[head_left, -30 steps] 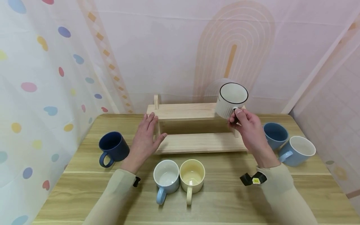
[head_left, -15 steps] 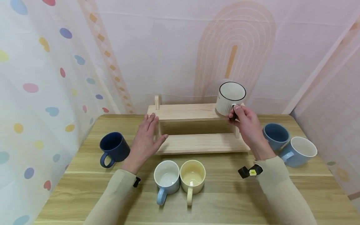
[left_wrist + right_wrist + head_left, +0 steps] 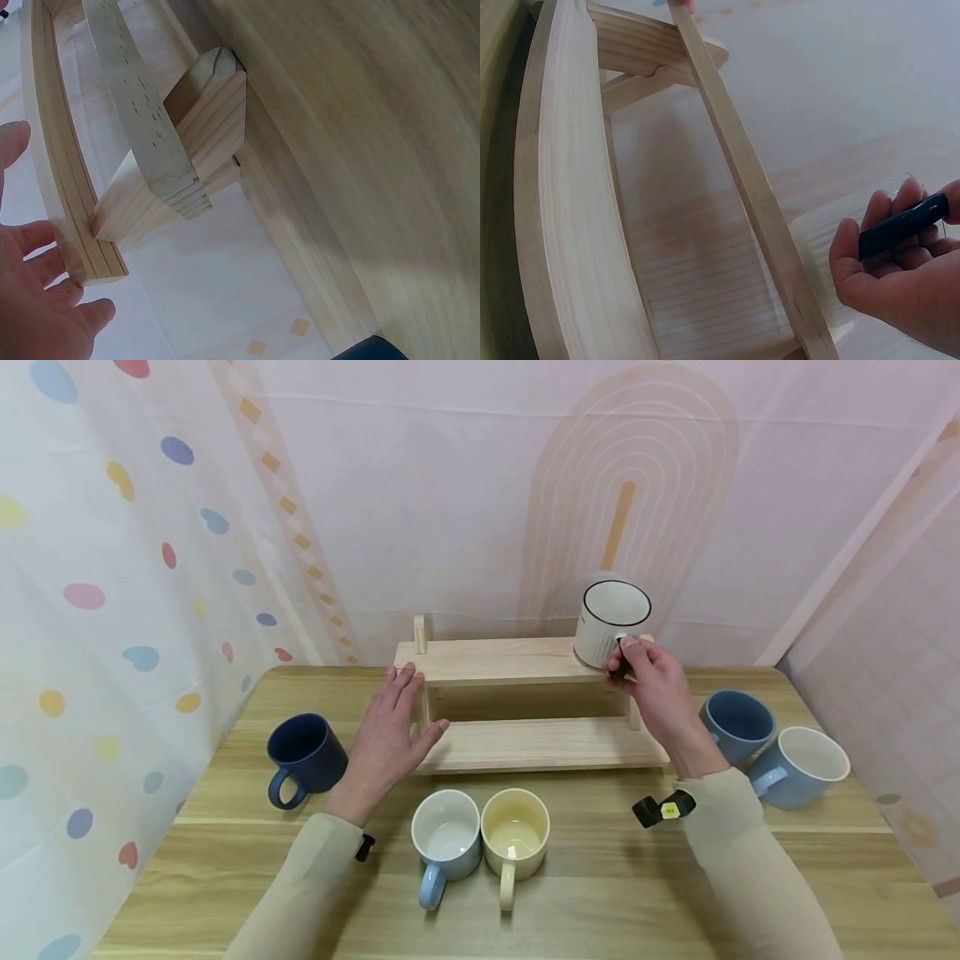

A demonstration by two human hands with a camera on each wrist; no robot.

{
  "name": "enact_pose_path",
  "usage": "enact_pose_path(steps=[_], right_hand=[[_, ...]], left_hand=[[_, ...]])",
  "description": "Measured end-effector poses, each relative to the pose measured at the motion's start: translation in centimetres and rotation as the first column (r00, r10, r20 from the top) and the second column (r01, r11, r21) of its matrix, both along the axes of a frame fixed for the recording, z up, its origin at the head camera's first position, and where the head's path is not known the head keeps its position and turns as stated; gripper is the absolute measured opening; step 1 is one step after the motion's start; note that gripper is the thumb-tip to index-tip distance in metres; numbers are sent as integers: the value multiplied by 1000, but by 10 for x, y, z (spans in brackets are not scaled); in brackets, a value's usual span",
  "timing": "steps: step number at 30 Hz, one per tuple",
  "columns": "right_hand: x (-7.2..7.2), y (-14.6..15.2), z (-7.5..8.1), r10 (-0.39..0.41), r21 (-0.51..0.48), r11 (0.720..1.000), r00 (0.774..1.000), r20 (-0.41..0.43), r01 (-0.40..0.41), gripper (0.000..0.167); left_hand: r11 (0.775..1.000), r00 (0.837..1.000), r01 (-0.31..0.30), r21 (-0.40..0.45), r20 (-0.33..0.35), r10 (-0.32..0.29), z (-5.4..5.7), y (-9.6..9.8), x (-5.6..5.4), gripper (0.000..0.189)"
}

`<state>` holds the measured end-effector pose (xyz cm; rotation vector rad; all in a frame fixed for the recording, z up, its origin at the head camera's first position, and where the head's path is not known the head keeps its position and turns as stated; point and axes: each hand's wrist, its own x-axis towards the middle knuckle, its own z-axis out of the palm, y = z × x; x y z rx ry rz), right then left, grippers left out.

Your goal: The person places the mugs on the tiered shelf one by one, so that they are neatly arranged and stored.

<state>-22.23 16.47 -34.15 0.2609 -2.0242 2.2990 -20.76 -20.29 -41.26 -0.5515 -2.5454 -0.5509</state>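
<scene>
A white ribbed mug point(image 3: 596, 637) with a black rim stands upright at the right end of the upper board of a small two-tier wooden rack point(image 3: 491, 660). My right hand point(image 3: 660, 693) grips its handle; the right wrist view shows fingers curled round the black handle point(image 3: 901, 225). At the rack's upper left end, my left hand point(image 3: 384, 739) rests with fairly straight fingers. In the left wrist view, its fingertips point(image 3: 69, 291) touch the end of the upper board point(image 3: 56, 150). Part of the mug is hidden behind the right fingers.
A navy mug point(image 3: 315, 760) stands left of the rack. In front sit a light blue mug point(image 3: 459, 860) and a yellow mug point(image 3: 525, 860), side by side. A blue mug point(image 3: 731, 747) and another light blue mug point(image 3: 787, 785) stand right. Curtains hang behind the table point(image 3: 600, 902).
The white mug has come down slightly and left onto the upper board, with my right hand still gripping its handle. My left hand has stayed at the rack's left end.
</scene>
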Motion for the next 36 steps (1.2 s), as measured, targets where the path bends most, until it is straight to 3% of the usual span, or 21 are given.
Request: enact_pose_path(steps=[28,36], right_hand=[[-6,-3,4,64,26,998,997,46,-65,31],[-6,3,6,35,81,996,998,59,-40,37]], left_hand=[[1000,1000,-19,-21,12,20,0,-4,1,77],[1000,1000,1,-5,-5,-1,-1,-1,-1,77]])
